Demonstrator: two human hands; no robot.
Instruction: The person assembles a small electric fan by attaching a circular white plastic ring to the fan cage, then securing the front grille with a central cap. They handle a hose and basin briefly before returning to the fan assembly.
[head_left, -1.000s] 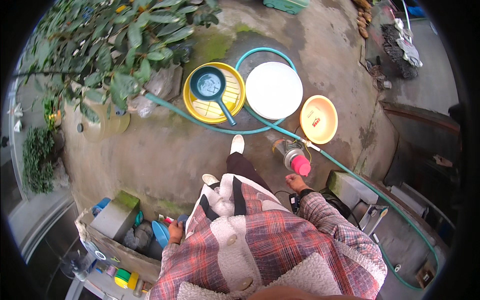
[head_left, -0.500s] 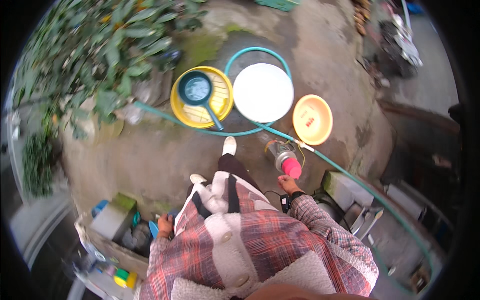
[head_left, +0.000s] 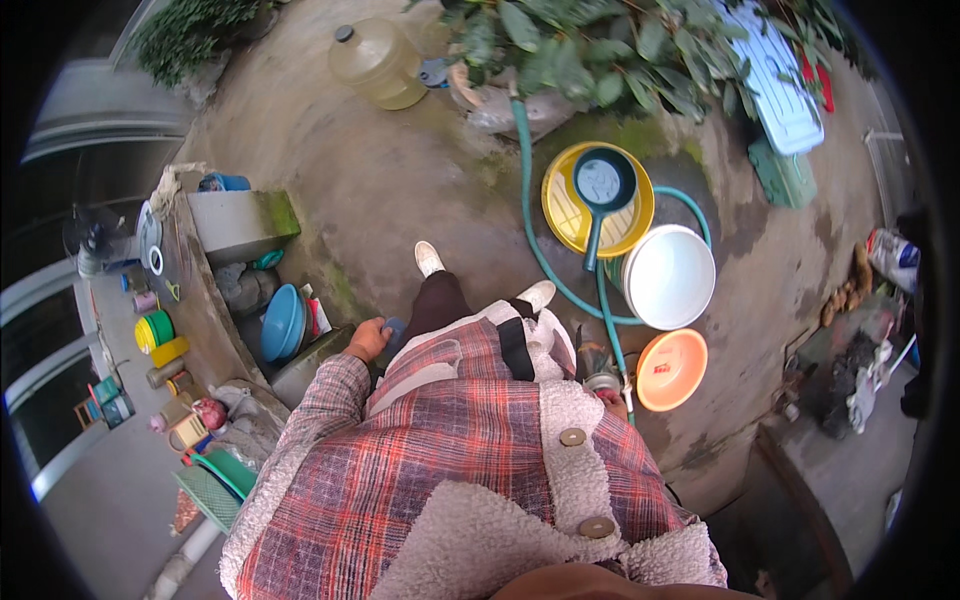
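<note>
"What sits closest to you?"

"My plaid coat (head_left: 470, 430), red, dark and pale, with fleecy trim and round buttons. It spreads so wide that it covers part of what I'm doing."

"And your left side?"

"My left hand (head_left: 368, 341) is just past the coat's edge, fingers curled beside a small blue-grey thing (head_left: 396, 330). That thing looks dull and smooth, but too little shows to name it, and I can't tell whether I'm gripping it."

"The right?"

"Mostly hidden — a bit of my right hand (head_left: 614, 403) shows past the coat, at the container (head_left: 603, 382). Whether those fingers are spread or pinching, I can't tell."

"How does that container look?"

"It has a round, silvery metal collar, shiny along the curve. The darker, mottled body lies beyond it on the concrete ground (head_left: 330, 160); the end nearest me is out of sight. A teal hose (head_left: 526, 170) runs right beside it."

"And farther out?"

"An orange basin (head_left: 672, 370) just to the right, then a white bucket (head_left: 672, 278) with a pale inside. Beyond that is a yellow basin (head_left: 548, 200) with a dark teal dipper (head_left: 604, 180) across it — and farthest, a big cloudy jug (head_left: 377, 62) with a dark cap."
</note>
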